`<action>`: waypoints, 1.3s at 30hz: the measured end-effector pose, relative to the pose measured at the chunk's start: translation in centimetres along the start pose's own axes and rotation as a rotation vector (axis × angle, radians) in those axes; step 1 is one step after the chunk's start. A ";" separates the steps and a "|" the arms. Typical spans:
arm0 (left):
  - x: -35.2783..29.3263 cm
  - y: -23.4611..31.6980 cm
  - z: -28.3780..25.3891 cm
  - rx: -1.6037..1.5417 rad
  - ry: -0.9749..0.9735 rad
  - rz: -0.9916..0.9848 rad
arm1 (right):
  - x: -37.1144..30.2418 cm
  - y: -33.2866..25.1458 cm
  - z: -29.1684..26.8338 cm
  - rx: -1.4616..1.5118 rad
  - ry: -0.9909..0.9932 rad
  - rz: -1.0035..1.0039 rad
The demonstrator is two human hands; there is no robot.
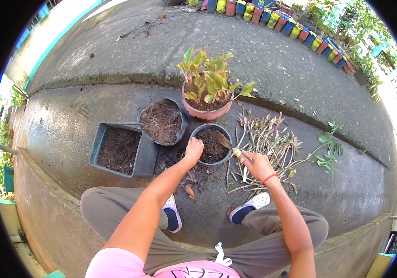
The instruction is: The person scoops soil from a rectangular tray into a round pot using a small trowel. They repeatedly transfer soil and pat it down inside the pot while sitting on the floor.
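A round grey pot (211, 163) with dark soil (212, 144) stands in front of me. My left hand (194, 149) is closed at its left rim, fingers curled against the edge. My right hand (257, 165) grips the handle of a small trowel (224, 140), whose blade reaches over the right rim into the soil. Pale wrapping shows where blade and handle join. Right beside that hand lies a heap of cut plant stems (265, 139) with a few leaves. Behind the pot stands a pink pot (207, 113) holding a leafy green and reddish plant (212, 78).
A black pot (182, 123) of rooty soil leans on a dark square container (146, 157) with loose soil. Dry leaves (189, 191) lie near my left shoe (173, 217). A low concrete step (295, 109) runs behind; colourful planters (295, 31) line the far edge.
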State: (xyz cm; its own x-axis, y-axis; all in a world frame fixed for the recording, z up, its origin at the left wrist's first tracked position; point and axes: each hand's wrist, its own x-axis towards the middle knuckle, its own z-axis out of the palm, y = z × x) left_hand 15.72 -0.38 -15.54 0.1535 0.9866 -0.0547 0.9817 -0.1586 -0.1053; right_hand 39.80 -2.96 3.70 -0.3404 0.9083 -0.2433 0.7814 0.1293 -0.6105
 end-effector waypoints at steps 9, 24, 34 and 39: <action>2.0 -1.5 -1.7 -0.611 -0.045 -0.225 | 0.2 1.1 -0.3 0.020 0.059 -0.039; -0.4 -0.4 -2.2 -0.544 -0.102 -0.057 | 0.1 -0.1 -1.2 -0.108 -0.022 -0.003; 1.8 -2.1 -3.2 -0.797 -0.116 -0.195 | -0.1 -0.4 2.9 -0.150 -0.087 -0.105; 1.8 -2.2 -5.4 -0.713 -0.015 -0.182 | -0.5 -1.3 1.6 -0.295 -0.032 -0.156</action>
State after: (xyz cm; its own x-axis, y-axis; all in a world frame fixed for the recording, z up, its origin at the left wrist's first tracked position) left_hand 14.43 1.96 -9.99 -0.0157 0.9936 -0.1122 0.8273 0.0759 0.5566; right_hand 38.10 -4.22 3.43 -0.4805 0.8560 -0.1906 0.8348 0.3798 -0.3987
